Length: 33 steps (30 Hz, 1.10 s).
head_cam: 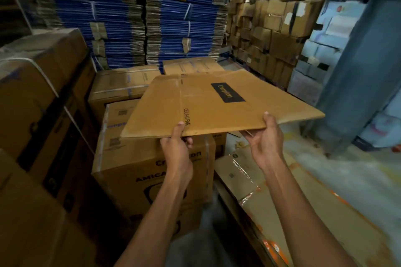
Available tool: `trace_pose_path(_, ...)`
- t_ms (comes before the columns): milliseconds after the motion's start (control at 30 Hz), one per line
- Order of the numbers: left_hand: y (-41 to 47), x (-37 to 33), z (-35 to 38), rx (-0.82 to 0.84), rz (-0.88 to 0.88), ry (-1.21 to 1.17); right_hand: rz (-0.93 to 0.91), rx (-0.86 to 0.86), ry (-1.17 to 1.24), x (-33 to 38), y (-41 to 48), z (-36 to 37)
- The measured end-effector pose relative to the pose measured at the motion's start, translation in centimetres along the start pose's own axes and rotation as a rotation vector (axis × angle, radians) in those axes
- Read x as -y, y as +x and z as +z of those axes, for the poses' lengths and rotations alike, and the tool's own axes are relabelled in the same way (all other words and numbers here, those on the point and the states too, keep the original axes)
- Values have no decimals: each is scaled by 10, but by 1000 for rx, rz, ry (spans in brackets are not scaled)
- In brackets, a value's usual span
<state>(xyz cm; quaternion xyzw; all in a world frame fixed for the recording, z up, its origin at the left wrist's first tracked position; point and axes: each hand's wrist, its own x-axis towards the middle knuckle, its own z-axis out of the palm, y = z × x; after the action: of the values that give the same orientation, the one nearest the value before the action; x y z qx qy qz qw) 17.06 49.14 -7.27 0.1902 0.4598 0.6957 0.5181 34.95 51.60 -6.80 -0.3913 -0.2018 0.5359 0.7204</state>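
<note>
Corrugated flat carton (217, 106) pinched by both hands.

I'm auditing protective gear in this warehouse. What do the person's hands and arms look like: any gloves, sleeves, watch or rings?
No gear shows. The left hand and right hand are bare, without gloves, and no ring is visible. The left forearm and right forearm are bare down to the picture's bottom edge: no sleeve, watch or band in view.

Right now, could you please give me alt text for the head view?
The left hand and right hand hold a flattened cardboard box by its near edge, above sealed cartons. Behind stand stacks of flat blue cardboard.
</note>
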Motion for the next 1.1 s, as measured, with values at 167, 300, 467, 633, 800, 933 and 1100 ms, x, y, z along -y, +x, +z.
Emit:
trace_pose_path(167,-33,35,40,84,-52,-2,-69,-41,33,42,-3,-57)
trace_pose_path(300,-69,77,76,130,-105,-40,-80,-68,22,73,1,-116)
trace_pose_path(467,-115,148,116,107,-154,-47,-34,-129,22,104,13,-211)
trace_pose_path(633,-143,228,129,44,-237,3,57,-186,4,106,26,-305)
trace_pose_path(800,-158,293,126,27,-354,14,188,-260,-32,88,30,-374)
trace_pose_path(933,-162,339,115,-11,-482,-11,278,-320,-83,62,34,-422)
trace_pose_path(1100,-166,399,74,-133,-630,62,423,-430,-153,24,33,-478)
